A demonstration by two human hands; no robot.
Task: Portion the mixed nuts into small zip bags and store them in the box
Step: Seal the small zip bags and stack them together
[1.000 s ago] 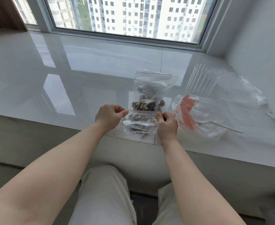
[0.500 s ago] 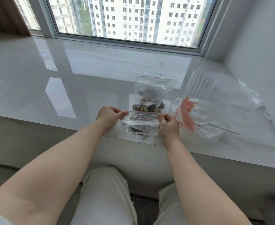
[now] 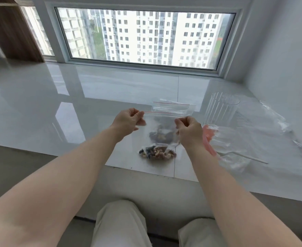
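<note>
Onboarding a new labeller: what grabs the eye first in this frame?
Centre frame, the left hand and right hand each pinch a top corner of a clear zip bag, lifted above the sill, nuts pooled at its bottom. A second bag sits behind; a clear ribbed cup lies right.

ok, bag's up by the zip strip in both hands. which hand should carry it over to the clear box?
Right, probably. The right hand pinches the zip bag at the corner nearer the clear box, which stands to its right. The left hand holds the far corner and would have to cross over.
</note>
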